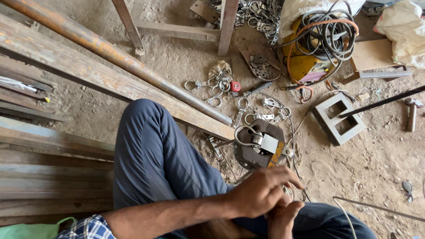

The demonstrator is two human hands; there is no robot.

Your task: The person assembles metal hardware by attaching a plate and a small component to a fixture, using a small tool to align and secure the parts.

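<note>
Sitting: a person in dark blue trousers crouches on a sandy workshop floor (376,155), seen from above.
Left hand (261,192): it lies over the right, fingers (283,173) curled loosely; whether they hold anything, I cannot tell.
Right hand (283,217): mostly hidden beneath the left; its grip cannot be told either.
Nearest work: a dark round metal block (256,146) sits just beyond the hands, carrying a steel ring latch (261,140) with a flat plate and a loop.
Loose parts: more ring latches (221,84) lie scattered on the floor beyond the block, beside a small red piece (235,86).
Containers: a flat pan (261,62) holds small round metal pieces; a yellow machine (305,57) carries coiled cables on top.
Also there: a grey hollow block (338,117), a hammer (411,115), a long rusty steel bar (115,79) by the knee.
Risk: the latch rests unclamped, so I judge a knock could slide it off the block; thin wire on the ground could snag a foot.
</note>
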